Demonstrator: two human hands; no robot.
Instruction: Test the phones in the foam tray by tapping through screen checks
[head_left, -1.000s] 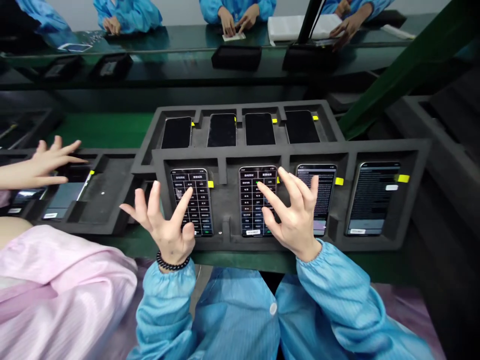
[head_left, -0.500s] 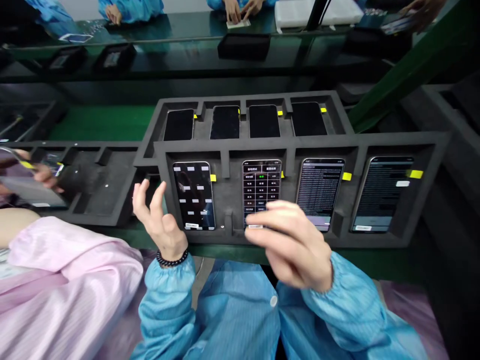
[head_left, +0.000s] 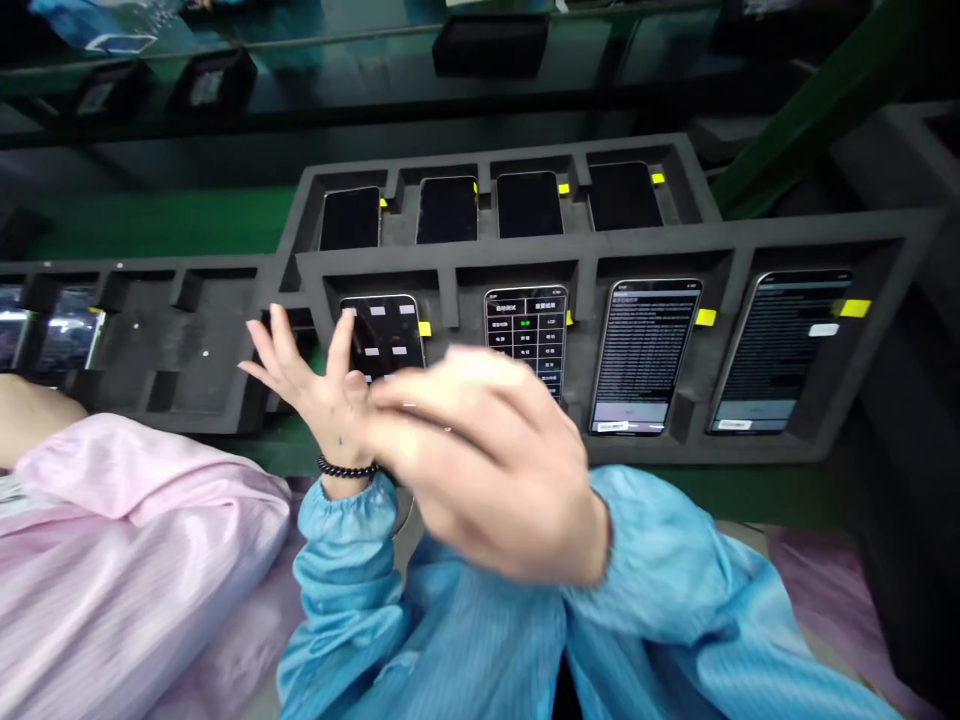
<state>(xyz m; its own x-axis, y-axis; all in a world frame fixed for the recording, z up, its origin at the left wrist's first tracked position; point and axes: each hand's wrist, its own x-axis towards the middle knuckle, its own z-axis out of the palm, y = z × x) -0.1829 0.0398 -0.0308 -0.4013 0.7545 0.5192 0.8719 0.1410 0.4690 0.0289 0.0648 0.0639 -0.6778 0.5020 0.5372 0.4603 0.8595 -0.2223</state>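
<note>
A dark foam tray [head_left: 615, 255] in front of me holds several phones with lit screens. My left hand [head_left: 311, 375] is raised with fingers spread, just in front of the leftmost lit phone [head_left: 382, 335], holding nothing. My right hand [head_left: 487, 460] is close to the camera and blurred by motion, crossing toward the left hand and reaching its wrist; it hides the lower part of the second phone [head_left: 529, 325]. Its fingers look loosely extended, and nothing shows in them. Two more lit phones [head_left: 645, 350] sit to the right.
A second foam tray [head_left: 487, 165] behind holds several dark phones. Another tray [head_left: 180, 330] lies to the left, with lit phones [head_left: 67, 325] at its far end. A person in a pink sleeve [head_left: 112, 540] sits at my left. A green conveyor [head_left: 165, 225] runs behind.
My right hand left the second phone's screen and swept left and toward me, up to the left wrist. The left hand lifted off the first phone. The view tilted down.
</note>
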